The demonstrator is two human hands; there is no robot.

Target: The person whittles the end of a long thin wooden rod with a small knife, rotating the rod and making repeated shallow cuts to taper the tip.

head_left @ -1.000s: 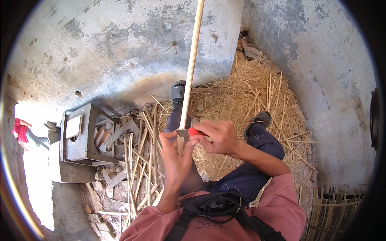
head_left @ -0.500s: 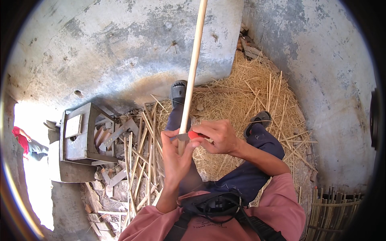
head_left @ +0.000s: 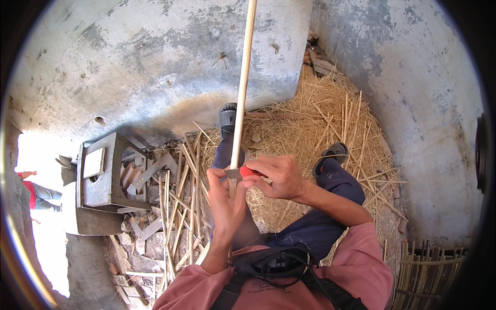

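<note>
A long pale strip of split wood or bamboo (head_left: 242, 93) rises from my hands past the top edge of the view. My left hand (head_left: 226, 204) pinches its lower end between thumb and fingers. In my right hand (head_left: 279, 175) is a small knife (head_left: 247, 172) with a red handle, its fingers closed round the handle. The short grey blade lies crosswise on the strip, just above my left thumb. Part of the handle is hidden by my right fingers.
Straw and shavings (head_left: 284, 124) cover the floor around my shoes. Several cut strips (head_left: 178, 206) are heaped at left beside a worn wooden box (head_left: 98, 175). A slatted bamboo basket (head_left: 426, 274) stands at lower right. A person in red (head_left: 33, 194) is outside the bright doorway.
The upper part of the strip has swung slightly left. The knife blade has turned a little and lies more level across the strip. Outside, the person's arm has moved.
</note>
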